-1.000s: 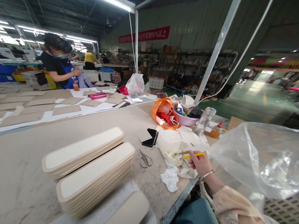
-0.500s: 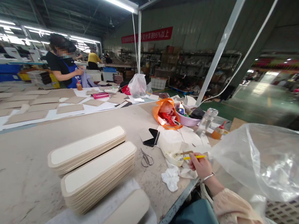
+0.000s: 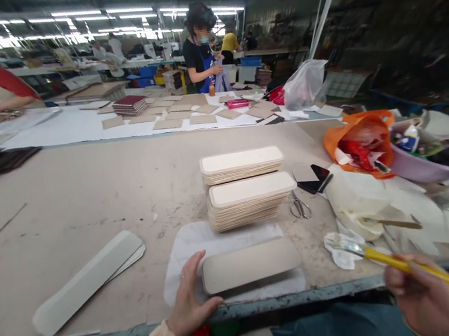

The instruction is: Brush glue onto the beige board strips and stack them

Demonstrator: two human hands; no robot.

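Note:
My right hand (image 3: 435,293) grips a brush (image 3: 395,262) by its yellow handle, bristles pointing left above a crumpled white tissue (image 3: 342,254). My left hand (image 3: 192,299) is spread around the left end of a beige rounded panel (image 3: 251,265), thumb by its near corner; I cannot tell whether it presses on it. Under the panel lies a white sheet (image 3: 177,244). Behind stand two stacks of similar panels with white inlays, a near stack (image 3: 252,203) and a far stack (image 3: 243,163). Scissors (image 3: 300,208) lie right of the near stack.
Pale long strips (image 3: 89,285) lie at left. To the right are a phone (image 3: 315,178), a cream container (image 3: 354,200) with a stick across it, an orange bag (image 3: 335,144) and a lilac basin (image 3: 417,164). Co-workers stand beyond the table, one in a blue apron (image 3: 206,70).
The view has swung left. My right hand has lifted the brush away from the cream container, toward me. My left hand has come into view at the beige panel.

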